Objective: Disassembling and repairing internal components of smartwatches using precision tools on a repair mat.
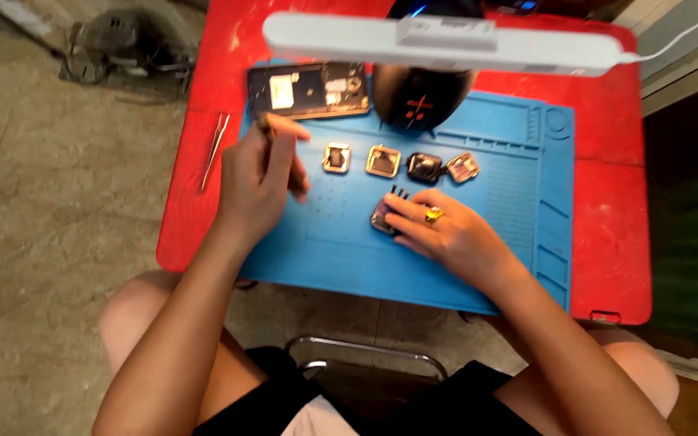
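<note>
My left hand point(260, 182) is raised over the left part of the blue work mat point(510, 194), fingers curled round a thin dark tool point(265, 125) whose end sticks up. My right hand point(446, 230), with a gold ring, presses its fingers on a small square metal-framed part point(381, 216) lying on the mat, beside a small black comb-like piece point(398, 192). Just beyond it a row of similar small square parts lies on the mat: two with gold-coloured frames point(337, 157) point(383, 161), a black one point(424, 167) and a silvery one point(462, 167).
A red table point(607, 234) carries the mat. At its far edge lie an opened phone body point(309, 90) and a dark round object point(419, 101). Tweezers point(215, 149) rest left of the mat. A white lamp bar point(446, 40) hangs across the top. My knees and a chair frame point(365, 351) show below.
</note>
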